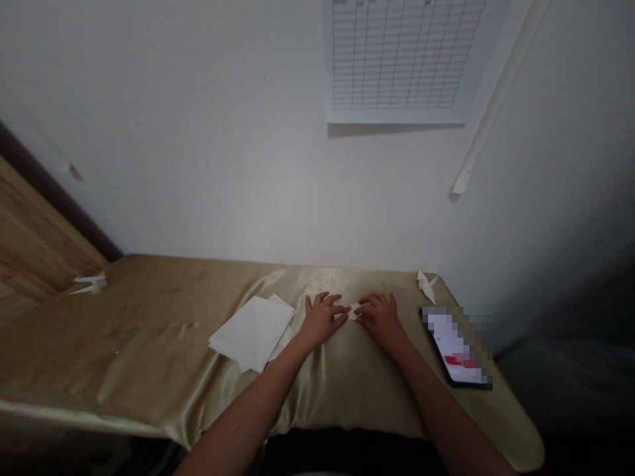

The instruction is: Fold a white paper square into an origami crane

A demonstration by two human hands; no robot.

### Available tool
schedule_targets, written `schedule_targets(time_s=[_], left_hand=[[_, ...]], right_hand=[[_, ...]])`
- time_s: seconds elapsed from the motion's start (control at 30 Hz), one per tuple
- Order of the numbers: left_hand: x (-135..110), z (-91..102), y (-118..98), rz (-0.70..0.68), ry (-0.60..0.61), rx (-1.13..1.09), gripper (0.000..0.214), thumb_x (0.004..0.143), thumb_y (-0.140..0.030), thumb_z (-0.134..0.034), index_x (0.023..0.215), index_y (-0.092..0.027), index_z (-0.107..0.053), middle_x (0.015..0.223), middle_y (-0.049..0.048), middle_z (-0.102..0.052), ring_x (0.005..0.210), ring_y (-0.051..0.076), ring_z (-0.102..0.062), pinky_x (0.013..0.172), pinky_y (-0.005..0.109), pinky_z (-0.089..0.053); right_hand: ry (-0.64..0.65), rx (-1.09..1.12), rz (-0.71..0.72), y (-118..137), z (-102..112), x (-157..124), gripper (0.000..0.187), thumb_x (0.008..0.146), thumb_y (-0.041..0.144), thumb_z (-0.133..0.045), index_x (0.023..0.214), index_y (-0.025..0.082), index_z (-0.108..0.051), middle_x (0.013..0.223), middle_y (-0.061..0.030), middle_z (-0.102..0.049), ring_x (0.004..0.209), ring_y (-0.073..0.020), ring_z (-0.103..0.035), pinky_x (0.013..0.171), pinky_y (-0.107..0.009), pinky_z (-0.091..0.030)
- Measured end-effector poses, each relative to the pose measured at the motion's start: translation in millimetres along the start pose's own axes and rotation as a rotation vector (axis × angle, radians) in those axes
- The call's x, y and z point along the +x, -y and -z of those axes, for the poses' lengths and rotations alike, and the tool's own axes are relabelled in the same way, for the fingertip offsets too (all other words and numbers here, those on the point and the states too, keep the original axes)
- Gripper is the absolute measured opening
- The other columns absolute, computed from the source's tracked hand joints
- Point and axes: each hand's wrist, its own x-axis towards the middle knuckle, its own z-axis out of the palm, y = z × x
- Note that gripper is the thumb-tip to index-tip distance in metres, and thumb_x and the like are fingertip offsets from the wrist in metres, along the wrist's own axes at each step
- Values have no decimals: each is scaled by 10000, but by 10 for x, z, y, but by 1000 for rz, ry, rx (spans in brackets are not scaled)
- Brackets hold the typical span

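Observation:
A small piece of folded white paper lies on the gold satin cloth, partly hidden between my hands. My left hand presses its fingertips against the paper's left end. From the other side, my right hand holds its right end. To the left of my left hand is a loose stack of white paper sheets. A smartphone with a lit screen lies to the right of my right hand.
A white paper crane stands at the far right corner of the table, and another paper crane sits at the far left edge. A wooden panel stands left of the table. A printed grid chart hangs on the white wall.

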Motion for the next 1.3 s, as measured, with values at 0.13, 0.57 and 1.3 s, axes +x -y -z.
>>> schedule_targets(time_s=[0.13, 0.57, 1.3], left_hand=[[12, -14, 9, -6, -9, -9, 240, 940, -462, -598, 1156, -457, -701, 1473, -32, -537, 1411, 327, -347, 1115, 758, -117], [30, -34, 7, 2, -36, -5, 212, 941, -391, -615, 1122, -436, -716, 1442, -30, -565, 1383, 315, -385, 1112, 750, -150], [45, -49, 22, 23, -40, -82, 178, 882, -517, -661, 1001, -413, -741, 1423, -42, -569, 1385, 306, -373, 1129, 745, -65]], right_hand=[[-5, 44, 31, 1, -5, 1, 151, 909, 259, -623, 966, 308, -754, 1160, -28, -700, 1196, -238, -549, 1177, -592, -95], [-62, 102, 41, -52, -144, 82, 105, 905, 251, -630, 932, 228, -729, 1043, -58, -676, 1042, -210, -580, 994, -386, -380], [-64, 106, -75, -105, -246, 77, 152, 878, 361, -659, 847, 231, -732, 974, -48, -660, 1034, -223, -552, 990, -380, -334]])
